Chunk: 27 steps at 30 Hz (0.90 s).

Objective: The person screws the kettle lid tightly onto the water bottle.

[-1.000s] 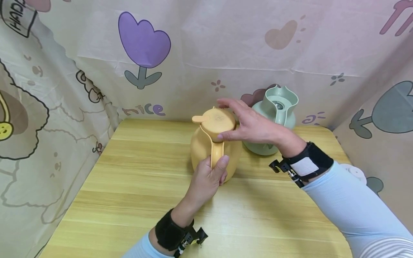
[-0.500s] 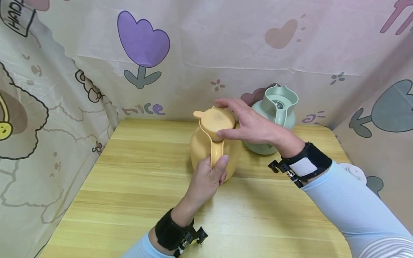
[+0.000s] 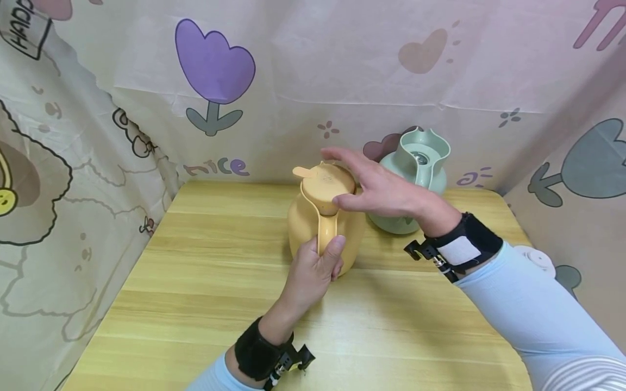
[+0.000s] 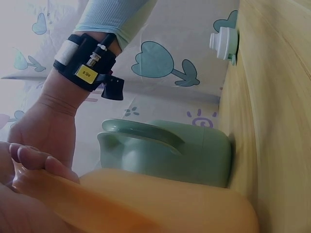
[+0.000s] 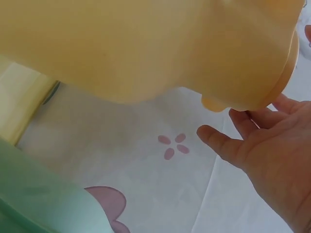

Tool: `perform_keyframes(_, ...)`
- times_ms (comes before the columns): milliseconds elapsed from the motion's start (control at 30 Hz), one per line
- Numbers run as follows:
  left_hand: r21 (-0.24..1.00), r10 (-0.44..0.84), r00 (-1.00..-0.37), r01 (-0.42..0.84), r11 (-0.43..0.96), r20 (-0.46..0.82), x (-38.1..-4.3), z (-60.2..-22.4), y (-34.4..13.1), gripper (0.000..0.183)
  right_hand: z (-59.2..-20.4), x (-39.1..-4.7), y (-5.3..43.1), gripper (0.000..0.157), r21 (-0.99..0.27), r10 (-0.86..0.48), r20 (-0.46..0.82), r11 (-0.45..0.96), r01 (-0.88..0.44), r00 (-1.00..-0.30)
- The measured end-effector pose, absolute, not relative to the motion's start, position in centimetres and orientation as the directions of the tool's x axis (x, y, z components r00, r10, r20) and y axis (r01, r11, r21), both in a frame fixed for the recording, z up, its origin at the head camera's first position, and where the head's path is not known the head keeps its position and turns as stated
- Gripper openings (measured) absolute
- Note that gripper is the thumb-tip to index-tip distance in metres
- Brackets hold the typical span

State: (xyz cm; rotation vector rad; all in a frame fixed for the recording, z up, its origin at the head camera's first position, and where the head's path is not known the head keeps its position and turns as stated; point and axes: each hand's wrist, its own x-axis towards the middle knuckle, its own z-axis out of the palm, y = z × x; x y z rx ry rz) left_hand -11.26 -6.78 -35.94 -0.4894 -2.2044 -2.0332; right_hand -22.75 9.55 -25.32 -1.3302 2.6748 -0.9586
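A yellow pitcher (image 3: 299, 222) stands on the table, its handle (image 3: 326, 233) toward me. My left hand (image 3: 311, 274) grips that handle, the thumb along its side. On the pitcher's mouth sits a round yellow lid (image 3: 329, 184) with a small tab pointing left. My right hand (image 3: 374, 184) holds the lid by its rim, thumb at the near edge and fingers at the far side. In the right wrist view, fingertips of the right hand (image 5: 277, 150) reach the lid's edge, partly hidden behind it. Left fingers (image 4: 36, 158) curl round the handle in the left wrist view.
Behind and to the right stands a green pitcher (image 3: 432, 146), its top uncovered and partly hidden by my right forearm. A small white-and-green round piece (image 3: 538, 259) lies at the table's right edge. Printed cloth (image 3: 303, 65) hangs behind the wooden table (image 3: 205, 260).
The lid has turned slightly, its tab moving a little toward the far side. My right thumb has shifted slightly right along the rim. The left hand keeps its grip.
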Motion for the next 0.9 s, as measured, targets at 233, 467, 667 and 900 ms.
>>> perform_keyframes(233, 0.955, 0.16, -0.948, 0.289, 0.061, 0.276, -10.4, -34.2, -6.7, 0.04, -25.7, -22.8, 9.1, 0.084, -0.458, -0.675, 0.279, 0.531, -0.712, -0.683)
perform_keyframes(467, 0.954, 0.166, -0.945, 0.293, 0.057, 0.281, -10.5, -34.3, -6.7, 0.039, -25.8, -22.9, 9.1, 0.091, -0.434, -0.668, 0.27, 0.559, -0.707, -0.694)
perform_keyframes(667, 0.954, 0.169, -0.945, 0.293, 0.062, 0.279, -11.2, -35.7, -6.7, 0.041, -25.5, -22.8, 9.2, 0.081, -0.461, -0.7, 0.258, 0.517, -0.721, -0.666)
perform_keyframes(900, 0.949, 0.168, -0.94, 0.309, 0.06, 0.296, -11.2, -35.8, -6.8, 0.041, -25.7, -22.7, 9.0, 0.085, -0.438, -0.668, 0.27, 0.557, -0.706, -0.694)
